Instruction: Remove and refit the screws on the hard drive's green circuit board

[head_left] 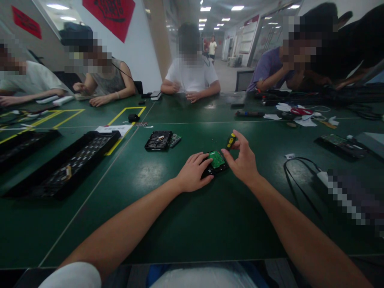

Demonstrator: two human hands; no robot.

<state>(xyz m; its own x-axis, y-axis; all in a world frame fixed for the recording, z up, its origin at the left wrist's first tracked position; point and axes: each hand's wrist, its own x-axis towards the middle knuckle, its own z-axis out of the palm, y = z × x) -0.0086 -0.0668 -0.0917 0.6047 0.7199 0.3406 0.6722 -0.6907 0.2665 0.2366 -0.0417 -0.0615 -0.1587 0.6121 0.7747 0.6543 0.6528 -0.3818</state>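
On the green table in front of me lies a black hard drive (222, 166) with a green circuit board (216, 159) on its upper face. My left hand (195, 173) grips the drive's left side, fingers over the board and thumb along the near edge. A short yellow-and-black screwdriver (231, 141) is held in my right hand (243, 162) between fingers and thumb, just above the drive's right side. Its tip is hard to make out. Tiny screws (213, 140) lie beyond the drive. Farther left sit another black drive (158, 141) and a loose circuit board (175, 139).
Long black trays (81, 154) stand at the left. To the right are a cable (295, 160), a device with a circuit board (340, 145) and a pixelated object (354, 196). Tools and paper scraps (306, 121) lie farther back. Several people sit across the table.
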